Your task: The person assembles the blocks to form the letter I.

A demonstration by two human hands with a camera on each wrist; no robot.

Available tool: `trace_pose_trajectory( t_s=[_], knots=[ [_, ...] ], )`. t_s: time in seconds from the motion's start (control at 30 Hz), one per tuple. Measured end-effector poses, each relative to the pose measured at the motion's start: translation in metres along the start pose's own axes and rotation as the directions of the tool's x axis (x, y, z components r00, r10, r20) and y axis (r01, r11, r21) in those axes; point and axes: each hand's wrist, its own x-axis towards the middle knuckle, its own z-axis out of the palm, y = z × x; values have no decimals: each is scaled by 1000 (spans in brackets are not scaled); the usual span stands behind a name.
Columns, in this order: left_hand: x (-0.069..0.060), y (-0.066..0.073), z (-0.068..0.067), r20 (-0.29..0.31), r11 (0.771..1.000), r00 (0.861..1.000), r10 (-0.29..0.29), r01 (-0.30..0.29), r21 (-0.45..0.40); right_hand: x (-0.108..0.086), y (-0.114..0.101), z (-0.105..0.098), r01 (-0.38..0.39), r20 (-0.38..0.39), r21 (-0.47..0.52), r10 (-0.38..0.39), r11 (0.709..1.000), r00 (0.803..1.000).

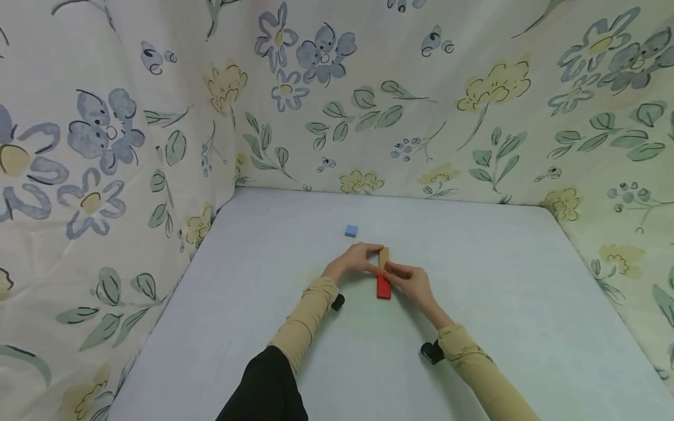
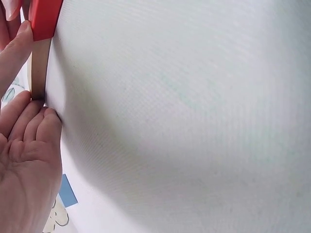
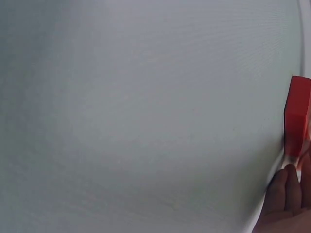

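Note:
A wooden block (image 1: pixel 384 255) and a red block (image 1: pixel 384 287) lie end to end on the table, the red one nearer the front. My left hand (image 1: pixel 356 259) holds the wooden block between thumb and fingers, its fingers at the far end and its thumb near the joint. From the right, my right hand (image 1: pixel 413 283) pinches at the joint, its fingertips hiding part of it. In the left wrist view the red block (image 2: pixel 44 18) meets the wooden block (image 2: pixel 39 68). The right wrist view shows the red block (image 3: pixel 297 116) beside my right fingers (image 3: pixel 284 189).
A small blue block (image 1: pixel 351 231) lies on the white table (image 1: pixel 474 263), beyond my left hand. Flowered cloth (image 1: pixel 368 105) hangs behind the table and along its left and right sides.

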Motion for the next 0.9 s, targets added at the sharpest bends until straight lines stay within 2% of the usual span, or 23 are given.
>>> trace_pose_trajectory(
  t_s=[0.3,0.73,0.9],
  knots=[
    [0,2,2,-5,1000,1000,11,-11,-6,-1,0,0,1,1,-69,-1,998,1000],
    [-3,3,-2,10,1000,1000,13,-13,18,0,-9,0,30,-3,-151,-30,988,1000],
    [-3,1,-1,6,999,1000,23,-23,22,0,-10,3,47,4,-138,-47,989,999]
  ],
)
